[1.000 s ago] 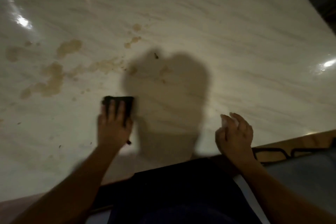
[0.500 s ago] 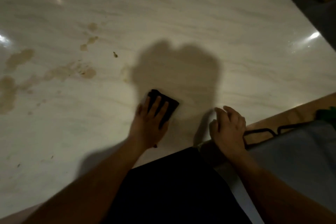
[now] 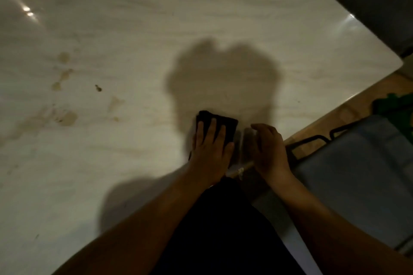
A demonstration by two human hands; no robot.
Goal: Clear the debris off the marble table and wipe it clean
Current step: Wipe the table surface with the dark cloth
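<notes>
Pressing the cloth (image 3: 224, 119), the left hand (image 3: 210, 154) has slid beside the right hand (image 3: 269, 151).

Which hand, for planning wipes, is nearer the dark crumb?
Left. The left hand, on the black cloth, lies right of the dark crumb; the right hand farther right.

Likely a home dining room: a large glossy white marble table (image 3: 201, 17) with brown spill stains (image 3: 67, 118), a grey cushioned black-framed chair (image 3: 357, 163) just beside it.

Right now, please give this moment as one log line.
left hand flat on dark cloth | cloth on table near edge | right hand curled at edge | brown stains at left
</notes>
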